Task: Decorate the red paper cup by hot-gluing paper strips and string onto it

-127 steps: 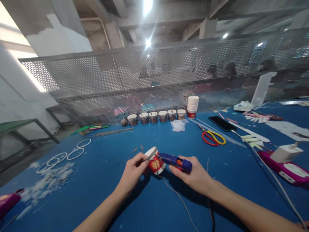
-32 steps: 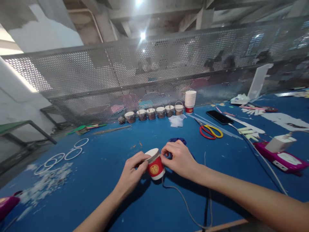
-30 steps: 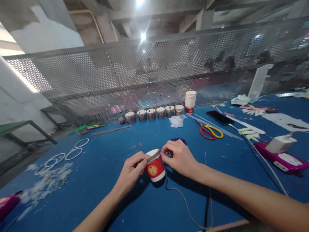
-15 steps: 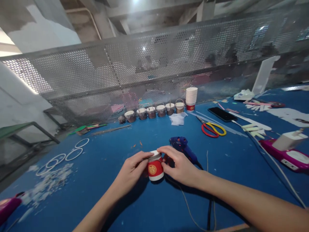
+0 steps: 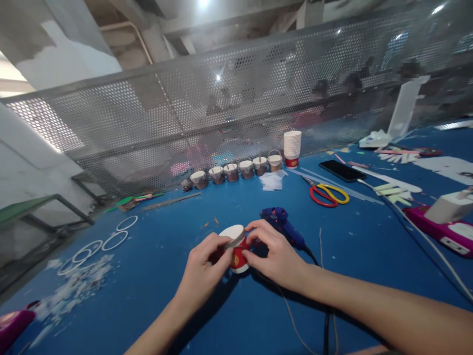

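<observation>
Between my hands is a red paper cup (image 5: pixel 239 260) with a gold emblem and white edges, held at the near middle of the blue table. A greyish band runs just under its round white top, which now tilts to the left. My left hand (image 5: pixel 207 261) grips the cup from the left, thumb and fingers at the band. From the right, my right hand (image 5: pixel 271 251) holds it with thumb and fingertips against the red side. Just behind my right hand lies a blue glue gun (image 5: pixel 283 226), its cord running toward me. My fingers hide part of the cup.
Several small decorated cups (image 5: pixel 231 172) line the back beside a stack of paper cups (image 5: pixel 292 148). Scissors (image 5: pixel 327 195), a phone (image 5: pixel 342 170) and a purple power strip (image 5: pixel 443 231) lie to the right. White rings (image 5: pixel 115 240) and scraps (image 5: pixel 84 281) lie left.
The cup has turned and tipped, so more of its white top shows and less of the emblem. Both hands have shifted their hold on it slightly.
</observation>
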`<state>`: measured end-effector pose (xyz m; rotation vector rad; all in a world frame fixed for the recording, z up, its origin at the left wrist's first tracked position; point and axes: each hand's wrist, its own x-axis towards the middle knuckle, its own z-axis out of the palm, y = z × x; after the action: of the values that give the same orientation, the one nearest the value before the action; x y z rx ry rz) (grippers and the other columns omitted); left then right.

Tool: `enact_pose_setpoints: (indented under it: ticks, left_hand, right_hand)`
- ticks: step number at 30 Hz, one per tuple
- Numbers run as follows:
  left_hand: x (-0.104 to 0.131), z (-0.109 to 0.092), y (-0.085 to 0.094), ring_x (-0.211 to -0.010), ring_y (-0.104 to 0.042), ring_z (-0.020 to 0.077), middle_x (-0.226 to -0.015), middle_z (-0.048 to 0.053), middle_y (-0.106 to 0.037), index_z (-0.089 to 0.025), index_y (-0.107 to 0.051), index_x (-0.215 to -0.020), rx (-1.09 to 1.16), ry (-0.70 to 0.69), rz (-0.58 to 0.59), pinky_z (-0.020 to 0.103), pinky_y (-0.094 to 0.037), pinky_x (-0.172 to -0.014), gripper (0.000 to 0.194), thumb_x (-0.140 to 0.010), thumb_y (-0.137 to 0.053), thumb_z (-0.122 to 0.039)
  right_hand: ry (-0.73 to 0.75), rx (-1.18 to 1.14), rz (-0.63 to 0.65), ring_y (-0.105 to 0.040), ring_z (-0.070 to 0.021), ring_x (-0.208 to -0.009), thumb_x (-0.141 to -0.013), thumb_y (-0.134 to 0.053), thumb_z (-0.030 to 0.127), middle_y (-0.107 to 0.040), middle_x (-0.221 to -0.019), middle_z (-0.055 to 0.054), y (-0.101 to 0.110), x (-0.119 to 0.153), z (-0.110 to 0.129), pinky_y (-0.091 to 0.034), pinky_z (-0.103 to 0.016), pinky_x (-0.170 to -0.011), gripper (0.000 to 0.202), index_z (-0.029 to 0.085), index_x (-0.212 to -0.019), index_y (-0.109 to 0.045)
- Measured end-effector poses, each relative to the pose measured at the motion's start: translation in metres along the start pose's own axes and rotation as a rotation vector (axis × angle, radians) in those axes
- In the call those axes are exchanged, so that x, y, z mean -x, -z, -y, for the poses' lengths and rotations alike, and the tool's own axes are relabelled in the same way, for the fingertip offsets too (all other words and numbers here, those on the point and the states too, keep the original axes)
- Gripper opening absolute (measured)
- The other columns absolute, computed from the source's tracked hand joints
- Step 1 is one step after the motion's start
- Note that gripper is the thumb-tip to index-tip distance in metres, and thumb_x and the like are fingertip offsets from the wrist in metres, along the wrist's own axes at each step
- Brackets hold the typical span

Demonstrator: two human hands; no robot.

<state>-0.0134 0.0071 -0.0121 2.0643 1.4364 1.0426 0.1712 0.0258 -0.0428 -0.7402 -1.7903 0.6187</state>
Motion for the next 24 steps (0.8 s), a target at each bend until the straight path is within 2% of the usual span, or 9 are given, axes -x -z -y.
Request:
enact_pose_setpoints:
  ticks: [2, 5, 11, 24]
  left_hand:
    - [0.0, 0.001, -0.002, -0.06, -0.055, 0.0134, -0.07, 0.001, -0.059, -0.019, -0.07, -0.082, 0.013, 0.002, -0.015, 0.024, -0.044, -0.057, 0.019, -0.084, -0.055, -0.03]
    - [0.0, 0.0, -0.005, -0.059, -0.055, 0.013, -0.069, 0.001, -0.059, -0.018, -0.071, -0.081, 0.014, 0.008, -0.031, 0.024, -0.043, -0.055, 0.019, -0.084, -0.056, -0.03]
    - [0.002, -0.006, -0.008, -0.057, -0.054, 0.0127, -0.067, 0.0, -0.058, -0.018, -0.07, -0.078, 0.013, 0.009, -0.02, 0.023, -0.042, -0.053, 0.019, -0.083, -0.056, -0.031]
    - [0.004, -0.011, -0.007, -0.054, -0.051, 0.012, -0.063, -0.001, -0.055, -0.018, -0.066, -0.069, -0.007, 0.01, -0.021, 0.023, -0.04, -0.052, 0.019, -0.079, -0.056, -0.031]
  right_hand:
    - [0.005, 0.031, -0.002, -0.062, -0.0178, -0.089, -0.081, -0.063, 0.015, -0.06, -0.1, -0.006, -0.001, 0.0, 0.0, -0.051, -0.032, -0.08, 0.007, 0.02, -0.078, -0.059]
    - [0.035, 0.099, -0.04, -0.06, -0.017, -0.083, -0.082, -0.06, 0.013, -0.06, -0.092, -0.005, -0.003, 0.001, -0.002, -0.05, -0.031, -0.076, 0.009, 0.02, -0.076, -0.062]
    - [0.099, 0.154, -0.125, -0.056, -0.016, -0.076, -0.079, -0.057, 0.011, -0.057, -0.082, -0.003, -0.003, -0.001, -0.003, -0.047, -0.03, -0.071, 0.013, 0.019, -0.068, -0.057]
    - [0.067, 0.26, -0.115, -0.055, -0.0152, -0.076, -0.073, -0.06, 0.008, -0.058, -0.08, -0.001, -0.002, -0.002, -0.003, -0.041, -0.03, -0.074, 0.014, 0.019, -0.067, -0.055]
